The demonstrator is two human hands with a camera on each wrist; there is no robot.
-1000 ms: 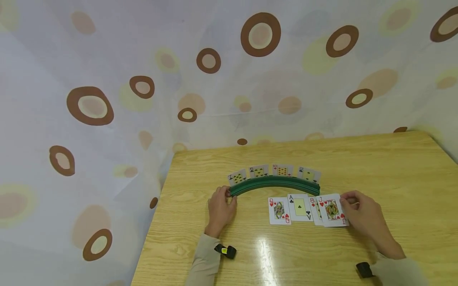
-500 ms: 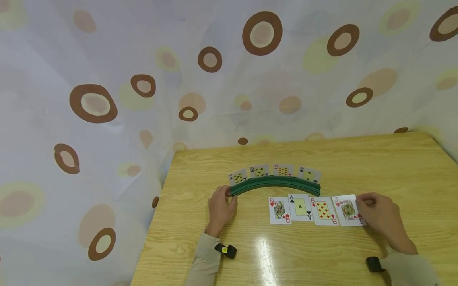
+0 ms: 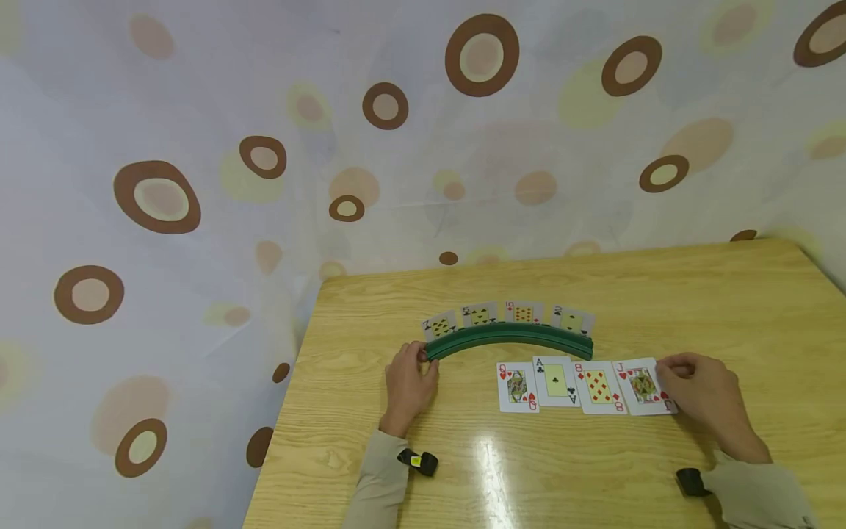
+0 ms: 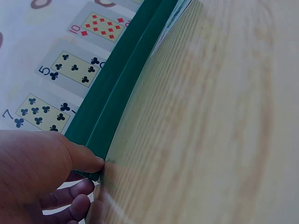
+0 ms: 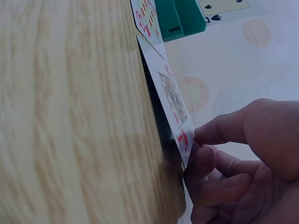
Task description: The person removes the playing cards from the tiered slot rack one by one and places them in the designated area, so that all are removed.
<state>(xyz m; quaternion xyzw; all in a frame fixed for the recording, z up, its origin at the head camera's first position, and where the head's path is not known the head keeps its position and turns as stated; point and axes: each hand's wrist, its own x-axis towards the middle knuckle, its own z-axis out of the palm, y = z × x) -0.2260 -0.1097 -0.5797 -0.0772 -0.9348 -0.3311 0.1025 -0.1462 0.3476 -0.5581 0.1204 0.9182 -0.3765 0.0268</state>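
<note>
My right hand (image 3: 703, 397) pinches the right edge of the jack of hearts (image 3: 641, 387) between thumb and fingers. In the right wrist view this jack (image 5: 173, 100) is tilted, its held edge raised off the table with a shadow beneath. To its left, face up in a row, lie the eight of diamonds (image 3: 600, 388), the ace of clubs (image 3: 555, 381) and the queen of hearts (image 3: 518, 387). My left hand (image 3: 407, 382) grips the left end of a curved green card holder (image 3: 509, 333), the thumb on its end in the left wrist view.
Standing in the holder are the seven of clubs (image 3: 439, 325), five of clubs (image 3: 479, 315), ten of diamonds (image 3: 524, 313) and two of spades (image 3: 572, 320). The wooden table (image 3: 661, 294) ends at a wall covering (image 3: 581, 169) with brown rings.
My right hand has drawn the jack of hearts rightward off the eight of diamonds, which now shows fully. Over the last half second the cards barely differ. The left hand stays at the holder.
</note>
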